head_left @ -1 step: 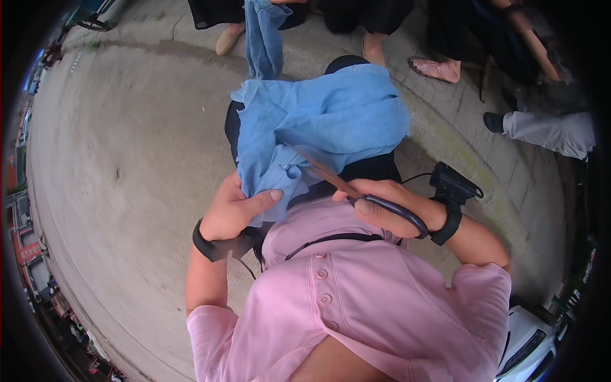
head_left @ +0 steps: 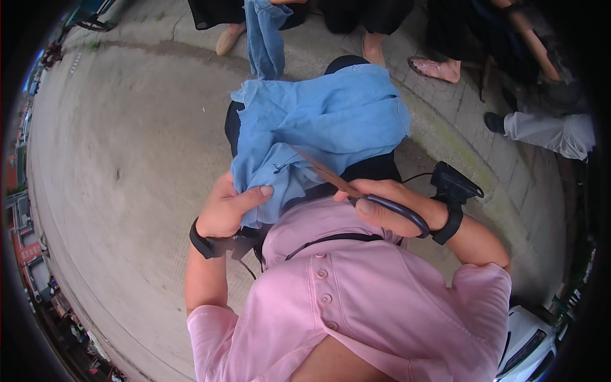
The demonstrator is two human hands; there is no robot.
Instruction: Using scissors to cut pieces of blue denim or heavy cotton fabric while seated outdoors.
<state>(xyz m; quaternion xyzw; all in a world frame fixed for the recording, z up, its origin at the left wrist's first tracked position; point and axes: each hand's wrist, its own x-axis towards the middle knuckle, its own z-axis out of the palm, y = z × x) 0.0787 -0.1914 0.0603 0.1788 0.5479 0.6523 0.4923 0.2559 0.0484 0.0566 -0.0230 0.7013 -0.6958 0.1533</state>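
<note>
A light blue cloth garment [head_left: 331, 105] with frayed edges lies spread across my lap. My left hand [head_left: 232, 207] pinches its near left edge, thumb on top, and holds a bunched part up. In my right hand [head_left: 394, 207] is a pair of scissors [head_left: 331, 176] with brownish blades and dark handle loops. The blades point up and left, their tips among the folds of the cloth just right of my left hand. Whether the blades have fabric between them I cannot tell.
Opposite me, other people sit or stand; one person's hand holds another strip of blue cloth [head_left: 266, 44]. Nearby are a foot in a sandal [head_left: 436, 69] and a grey trouser leg [head_left: 547, 132]. A small black device [head_left: 455, 183] with a cable is strapped at my right wrist.
My left hand has shifted slightly left, drawing the bunched cloth with it, so the folds by the blades lie differently. My right hand and the scissors have hardly moved.
</note>
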